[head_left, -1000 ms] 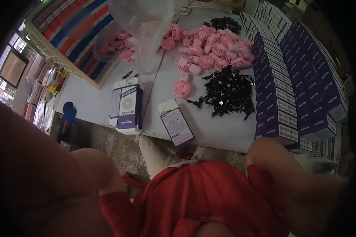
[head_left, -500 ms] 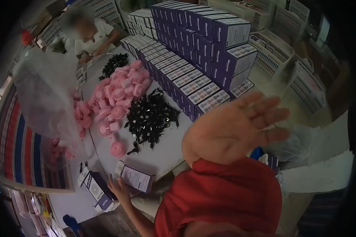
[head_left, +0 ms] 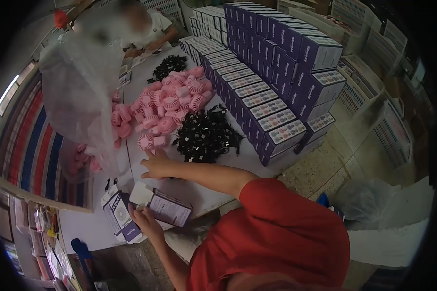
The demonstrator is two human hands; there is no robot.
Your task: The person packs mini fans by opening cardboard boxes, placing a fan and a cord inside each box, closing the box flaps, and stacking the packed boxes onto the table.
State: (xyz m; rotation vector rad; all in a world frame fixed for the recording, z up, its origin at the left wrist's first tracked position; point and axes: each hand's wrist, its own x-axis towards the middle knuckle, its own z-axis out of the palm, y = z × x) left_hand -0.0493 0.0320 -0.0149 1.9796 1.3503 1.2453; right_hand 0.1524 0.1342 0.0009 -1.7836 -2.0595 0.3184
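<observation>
My left hand (head_left: 148,224) is closed at the left end of a purple-and-white box (head_left: 167,208), whose white flap stands open. Left of that hand lies another purple-and-white box (head_left: 120,218) with a fan picture on its front. My right hand (head_left: 156,165) reaches across the table with fingers apart, just below a pink handheld fan (head_left: 145,142) at the near edge of the pile. A bit of pink shows under the right wrist; the hand hides the rest. A heap of short black cables (head_left: 206,138) lies to the right of the pink fans (head_left: 171,102).
Stacked purple boxes (head_left: 277,63) line the table's right side. A clear plastic bag (head_left: 82,97) hangs at left, over more pink fans. Across the table sits a person in a white shirt (head_left: 158,24). Plastic crates (head_left: 357,82) stand on the floor at right.
My right hand has swung from raised, palm showing, at the right down to the near pink fans. The left hand stays at the box, whose flap now shows wider. The view has shifted.
</observation>
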